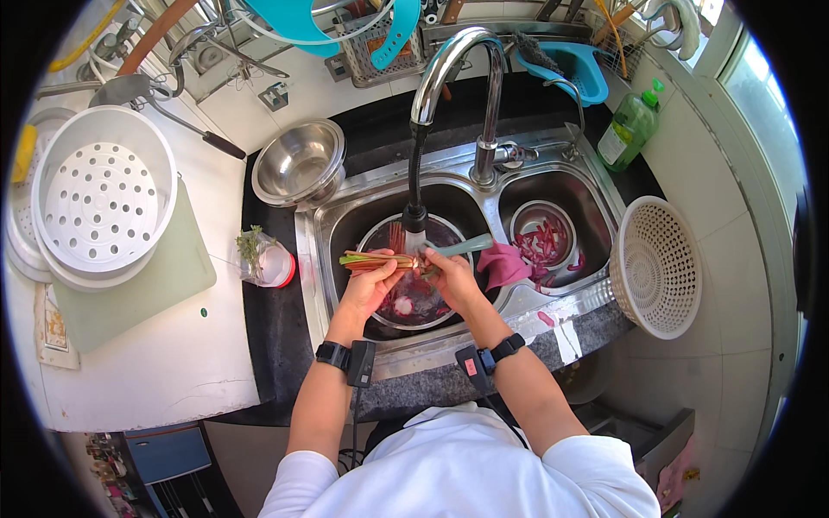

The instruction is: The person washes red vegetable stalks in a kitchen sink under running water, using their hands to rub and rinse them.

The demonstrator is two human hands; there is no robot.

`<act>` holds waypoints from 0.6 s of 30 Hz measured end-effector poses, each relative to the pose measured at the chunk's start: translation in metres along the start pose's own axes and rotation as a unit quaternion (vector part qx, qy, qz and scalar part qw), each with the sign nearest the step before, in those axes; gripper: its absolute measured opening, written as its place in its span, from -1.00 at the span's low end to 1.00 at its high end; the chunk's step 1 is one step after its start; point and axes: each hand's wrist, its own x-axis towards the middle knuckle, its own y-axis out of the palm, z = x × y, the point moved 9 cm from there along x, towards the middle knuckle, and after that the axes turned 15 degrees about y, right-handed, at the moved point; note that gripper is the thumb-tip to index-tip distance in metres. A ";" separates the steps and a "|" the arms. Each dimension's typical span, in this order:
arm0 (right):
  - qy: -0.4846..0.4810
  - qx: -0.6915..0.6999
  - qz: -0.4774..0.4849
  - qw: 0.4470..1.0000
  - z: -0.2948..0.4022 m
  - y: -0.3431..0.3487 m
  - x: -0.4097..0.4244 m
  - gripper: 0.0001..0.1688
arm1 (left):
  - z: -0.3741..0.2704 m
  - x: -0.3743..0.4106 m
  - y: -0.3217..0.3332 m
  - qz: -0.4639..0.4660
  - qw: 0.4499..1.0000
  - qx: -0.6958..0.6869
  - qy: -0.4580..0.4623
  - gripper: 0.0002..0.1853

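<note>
Over the left basin, my left hand (372,288) holds a bunch of reddish-green stems (379,261), just below the faucet's spray head (415,236). My right hand (453,275) is at the root end of the bunch, gripping a tool with a grey-green handle (463,245); its working end is hidden by the fingers. Beneath both hands is a round metal bowl (414,327) of water with more red stems and a pale pink-white piece (403,305) in it. In the right basin a small steel bowl (571,239) holds pink-red peelings (544,238), some spilling outside it.
A pink cloth (504,264) hangs over the divider between basins. Stacked steel bowls (299,162) and a jar with green sprigs (262,259) stand left of the sink. A beige plastic colander (655,267) and a green soap bottle (627,133) are at the right. The chrome faucet (487,142) arches over the basins.
</note>
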 end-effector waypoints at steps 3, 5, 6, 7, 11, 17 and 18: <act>0.021 0.064 0.010 0.998 -0.008 -0.006 0.007 -0.81 | 0.007 0.002 0.000 0.008 0.999 -0.033 -0.002 -0.78; 0.053 0.086 0.003 0.995 -0.012 -0.001 0.003 -0.83 | 0.002 0.003 -0.002 0.014 1.000 -0.016 0.010 -0.77; 0.056 0.078 0.006 0.995 -0.012 -0.001 0.003 -0.83 | -0.002 0.003 0.003 0.026 1.000 -0.003 0.011 -0.76; 0.060 0.070 0.009 0.996 -0.012 -0.002 0.003 -0.82 | -0.008 0.002 0.010 0.037 0.999 0.010 0.011 -0.76; 0.067 0.031 0.041 0.996 -0.012 -0.001 0.005 -0.82 | -0.015 0.001 0.019 0.072 0.997 0.029 0.003 -0.73; 0.065 0.018 0.040 0.997 -0.014 -0.012 0.006 -0.82 | -0.019 0.003 0.013 0.069 0.997 0.031 0.012 -0.72; 0.047 0.009 0.027 0.998 -0.010 -0.007 0.002 -0.83 | -0.020 0.004 0.011 0.063 0.997 0.044 0.015 -0.72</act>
